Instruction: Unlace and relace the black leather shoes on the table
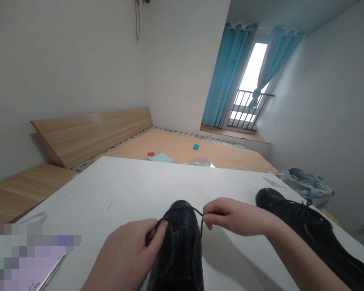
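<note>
A black shoe (182, 238) stands on the white table (130, 182) in front of me, its rounded toe pointing away. My left hand (133, 246) is closed on the shoe's left side, thumb pressed along the upper; its other fingers are partly hidden. To the right of the toe, my right hand (227, 214) pinches a thin black shoelace (197, 211) between thumb and fingertips. The lace runs from the shoe to these fingers, with an end hanging down. A second black shoe (309, 226), laced, lies at the table's right, beyond my right forearm.
A purple booklet (39, 262), partly blurred out, lies at the lower left. Behind the table is an orange-covered bed (230, 153) with a wooden headboard (103, 133) and a few papers. A bag-lined bin (309, 186) stands past the right edge.
</note>
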{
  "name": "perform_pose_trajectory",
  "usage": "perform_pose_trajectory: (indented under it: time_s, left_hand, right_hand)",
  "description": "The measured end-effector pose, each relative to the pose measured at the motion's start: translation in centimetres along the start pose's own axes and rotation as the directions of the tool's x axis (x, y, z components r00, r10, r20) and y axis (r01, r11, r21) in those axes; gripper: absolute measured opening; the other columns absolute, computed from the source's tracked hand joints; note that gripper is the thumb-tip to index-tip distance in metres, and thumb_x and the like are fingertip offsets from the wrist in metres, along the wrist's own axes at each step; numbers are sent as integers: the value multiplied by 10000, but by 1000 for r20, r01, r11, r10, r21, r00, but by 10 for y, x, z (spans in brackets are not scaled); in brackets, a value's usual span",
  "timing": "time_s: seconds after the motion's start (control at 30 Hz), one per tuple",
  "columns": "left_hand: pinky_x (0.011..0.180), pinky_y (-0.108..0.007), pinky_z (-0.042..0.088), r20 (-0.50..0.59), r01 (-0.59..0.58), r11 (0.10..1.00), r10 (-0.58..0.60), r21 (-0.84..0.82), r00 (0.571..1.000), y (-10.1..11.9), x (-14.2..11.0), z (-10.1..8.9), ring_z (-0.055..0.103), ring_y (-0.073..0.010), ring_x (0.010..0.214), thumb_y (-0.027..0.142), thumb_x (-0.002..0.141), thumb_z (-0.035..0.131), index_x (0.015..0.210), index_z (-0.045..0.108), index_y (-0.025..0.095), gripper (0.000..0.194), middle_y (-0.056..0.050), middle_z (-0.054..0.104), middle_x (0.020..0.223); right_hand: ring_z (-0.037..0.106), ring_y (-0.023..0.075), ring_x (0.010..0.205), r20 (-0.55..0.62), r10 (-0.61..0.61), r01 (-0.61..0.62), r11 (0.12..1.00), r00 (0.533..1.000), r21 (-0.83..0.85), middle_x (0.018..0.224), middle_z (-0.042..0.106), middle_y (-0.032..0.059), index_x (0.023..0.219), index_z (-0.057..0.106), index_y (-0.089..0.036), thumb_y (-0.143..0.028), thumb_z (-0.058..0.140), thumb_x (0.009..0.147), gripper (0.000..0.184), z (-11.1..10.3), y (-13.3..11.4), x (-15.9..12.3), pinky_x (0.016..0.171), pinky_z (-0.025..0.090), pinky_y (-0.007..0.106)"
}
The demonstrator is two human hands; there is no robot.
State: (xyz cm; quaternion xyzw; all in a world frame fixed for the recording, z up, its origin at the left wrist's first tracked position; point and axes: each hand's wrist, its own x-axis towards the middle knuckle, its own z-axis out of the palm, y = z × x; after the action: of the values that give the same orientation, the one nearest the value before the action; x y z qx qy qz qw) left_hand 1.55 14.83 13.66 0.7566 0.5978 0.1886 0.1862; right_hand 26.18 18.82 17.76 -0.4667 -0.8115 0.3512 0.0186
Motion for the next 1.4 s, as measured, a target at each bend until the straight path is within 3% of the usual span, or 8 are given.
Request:
perform_pose_trajectory:
  time_s: [0.23, 0.43, 0.67, 0.8, 0.93, 1.03, 1.17, 1.4]
  left_hand:
    - [666, -268, 447, -264, -43, 975, -17, -219, 964, -12, 3, -4, 623, -214, 765, 473, 881, 393, 742, 593, 231, 344, -22, 673, 766]
    - [561, -220, 414, -212, -63, 906, -30, -419, 977, -13, 6, -3, 546, -164, 629, 492, 859, 429, 695, 573, 217, 350, 25, 578, 641]
    - [549, -210, 395, -123, -46, 882, -14, -468, 992, -10, 4, 0, 521, -153, 632, 498, 875, 418, 694, 538, 213, 358, 32, 537, 643]
    - [544, -218, 397, -114, -28, 898, -25, -439, 993, -9, 4, 0, 543, -168, 651, 510, 867, 419, 669, 548, 206, 385, 20, 563, 642]
    - [559, -231, 429, -84, 2, 886, -46, -463, 995, -5, 4, -4, 586, -189, 678, 467, 831, 493, 694, 653, 202, 338, 4, 645, 668]
    - [629, -252, 493, -54, -48, 848, 23, -527, 998, -3, 2, -5, 628, -192, 697, 429, 825, 552, 764, 721, 221, 275, 0, 693, 699]
    - [753, -280, 552, -193, -290, 795, 219, -532, 956, -6, -7, 2, 674, -200, 835, 363, 812, 617, 905, 749, 279, 182, -11, 737, 858]
    - [936, -332, 502, -315, -563, 755, 473, -336, 823, -2, -19, 4, 597, -207, 1079, 173, 841, 501, 1209, 605, 350, 422, 4, 681, 1151]
  right_hand:
    - [383, 108, 546, -226, 41, -51, 998, 973, -41, 580, 450, -30, 636, 548, -170, -270, 468, 871, 268, 4, -9, 2, 521, 281, 248]
    - [444, 129, 652, -599, -34, -172, 944, 800, -283, 643, 496, -7, 563, 419, -177, -146, 498, 738, 194, 20, -39, 2, 578, 265, 257]
    - [453, 137, 526, -437, 237, -395, 862, 868, -317, 556, 550, 23, 533, 498, -180, -168, 513, 730, 197, 20, -11, 10, 505, 212, 269]
    - [554, 184, 611, -474, 244, -422, 850, 846, -315, 642, 633, 88, 606, 609, -151, -172, 527, 781, 194, 15, 2, 17, 539, 269, 274]
    - [602, 165, 771, -499, 70, -113, 992, 864, -56, 811, 681, 50, 843, 668, -181, -306, 374, 946, 336, 14, -22, 11, 639, 405, 252]
    - [603, 173, 925, -511, -56, 206, 948, 858, 242, 1014, 678, 60, 1049, 659, -180, -324, 501, 903, 259, 27, -47, 1, 825, 449, 288]
    - [535, 187, 1139, -369, -149, 308, 853, 917, 421, 1283, 553, 73, 1330, 484, -219, -237, 740, 733, 650, 50, -68, -8, 976, 407, 302]
    - [570, 156, 996, -442, -241, 426, 817, 864, 388, 1037, 611, 59, 1062, 606, -181, -144, 436, 912, 231, 42, -65, -7, 900, 430, 298]
